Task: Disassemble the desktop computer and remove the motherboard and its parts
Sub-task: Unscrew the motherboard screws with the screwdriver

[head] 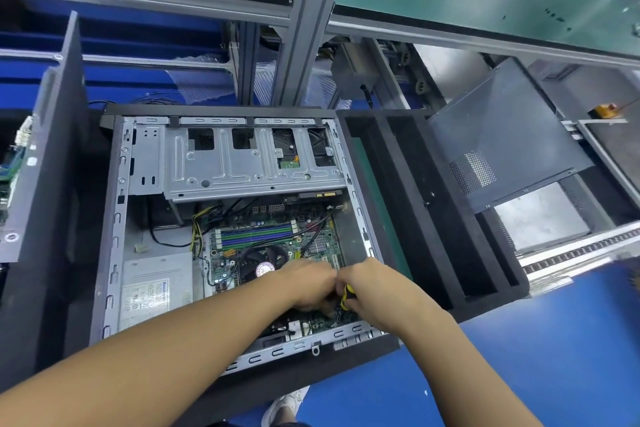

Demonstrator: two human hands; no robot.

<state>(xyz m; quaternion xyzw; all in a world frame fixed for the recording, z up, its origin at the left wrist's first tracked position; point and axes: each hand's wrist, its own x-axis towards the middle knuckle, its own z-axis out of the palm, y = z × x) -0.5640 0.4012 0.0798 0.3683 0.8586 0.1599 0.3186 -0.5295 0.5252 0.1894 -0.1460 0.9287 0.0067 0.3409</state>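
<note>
R hand grips a yellow-and-black screwdriver; only the handle shows between the hands. L hand touches the R, fingers curled down toward the motherboard (can't tell if it's pinching anything). Both are over the board's near-right area, just beside the CPU fan. The board lies flat inside the open PC case, w/ PSU to its left and drive cage beyond. A black foam tray sits just right of the case.
</note>
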